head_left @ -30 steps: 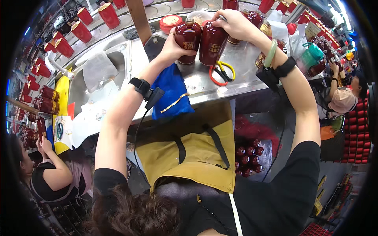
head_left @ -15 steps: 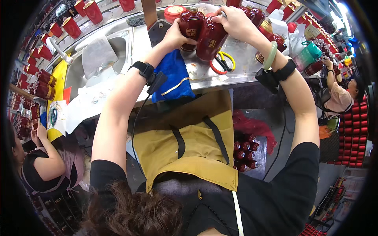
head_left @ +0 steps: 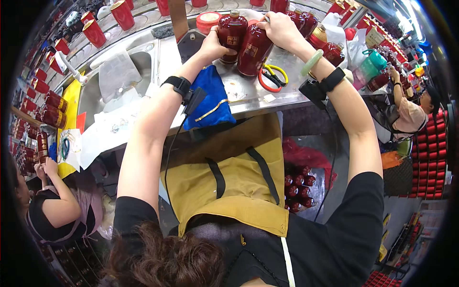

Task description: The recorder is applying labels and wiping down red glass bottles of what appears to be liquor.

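- Head view: the left hand (head_left: pixel 213 46) is wrapped round the side of the roughly upright left bottle (head_left: pixel 233 34), thumb in front.
- The right hand (head_left: pixel 283 29) is closed at the top of the tilted right bottle (head_left: pixel 254 51); its fingertips are partly hidden.
- Both dark-red bottles are at the counter, side by side; whether they touch cannot be told.
- They look like glossy glass: probably stiff, fairly heavy, slick and breakable. The broad body should give the surest hold, the narrow neck a weaker one.
- The metal counter (head_left: pixel 297 87) looks hard and smooth; a blue cloth (head_left: pixel 208 100) and a red-and-yellow-handled tool (head_left: pixel 273 76) lie nearby.
- Left stands a sink (head_left: pixel 154 67).
- Beyond are red cups (head_left: pixel 94 33); co-workers (head_left: pixel 62 206) sit at both sides.
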